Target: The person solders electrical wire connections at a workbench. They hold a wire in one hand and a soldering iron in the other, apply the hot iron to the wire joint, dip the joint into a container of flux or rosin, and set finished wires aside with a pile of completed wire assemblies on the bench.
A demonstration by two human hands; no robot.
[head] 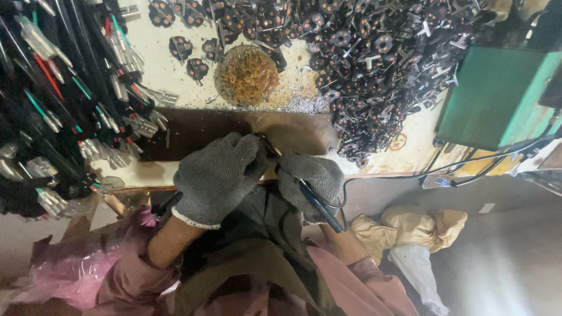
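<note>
Both my hands wear grey knit gloves and meet at the near edge of the workbench (193,131). My left hand (218,175) is closed around a small part, mostly hidden by the glove, with a dark cable running from it. My right hand (310,178) grips a soldering iron (319,205) with a dark handle, its tip pointing up toward the left hand. The iron's black cord (410,175) trails off to the right.
A heap of round black plug parts (374,64) covers the bench's far right. Bundles of black cables with metal terminals (70,99) hang at the left. A round dish of brown residue (249,73) sits behind. A green box (497,96) stands at the right; crumpled bags (410,234) lie below.
</note>
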